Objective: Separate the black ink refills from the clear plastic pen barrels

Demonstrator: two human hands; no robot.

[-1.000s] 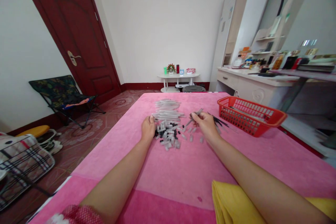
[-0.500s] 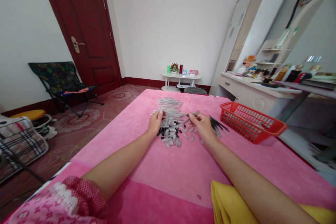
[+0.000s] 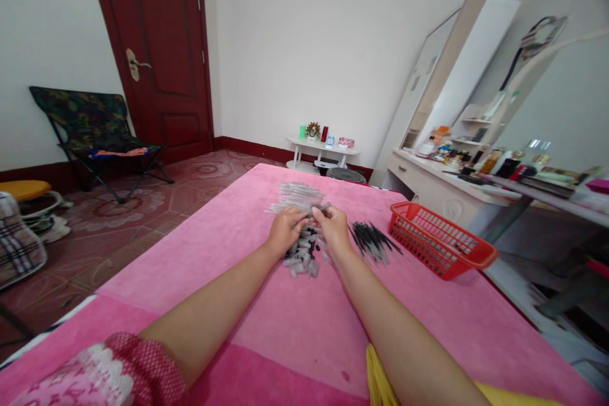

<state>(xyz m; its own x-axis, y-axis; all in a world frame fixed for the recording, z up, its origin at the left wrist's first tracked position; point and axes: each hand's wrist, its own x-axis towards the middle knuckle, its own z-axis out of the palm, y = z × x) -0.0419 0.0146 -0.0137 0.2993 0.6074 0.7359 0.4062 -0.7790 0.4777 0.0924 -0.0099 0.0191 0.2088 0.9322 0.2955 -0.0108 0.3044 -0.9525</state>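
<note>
Red latticework is forming the walls of the basket [image 3: 421,247], which is standing on the pink cloth [image 3: 295,330] in your head view. Well to the left of the basket, your 2 hands are meeting close together. Your right hand [image 3: 332,227], the nearer of the 2 to the basket, is pinching a small grey piece [image 3: 324,207] between thumb and fingers, with hardly any gap showing. Your left hand [image 3: 285,228], farther left of the basket, is curling its fingers; a thin grey sliver is showing by its thumb, but blur is hiding the detail, so whether it is gripping anything cannot be told.

Just left of the basket, dark slim rods [image 3: 373,238] are lying loosely side by side, apart from your hands. Farther left of the basket, pale slender tubes [image 3: 299,192] are lying massed just beyond your hands, while small clear and black pieces [image 3: 302,260] are lying heaped on the near side of them. Nearer you than the basket, and to its left, a yellow cloth [image 3: 378,377] is lying partly behind your right forearm [image 3: 390,311]. Beyond the basket, a white dresser [image 3: 432,181] is standing, and a folding chair [image 3: 95,130] is standing far to the basket's left.
</note>
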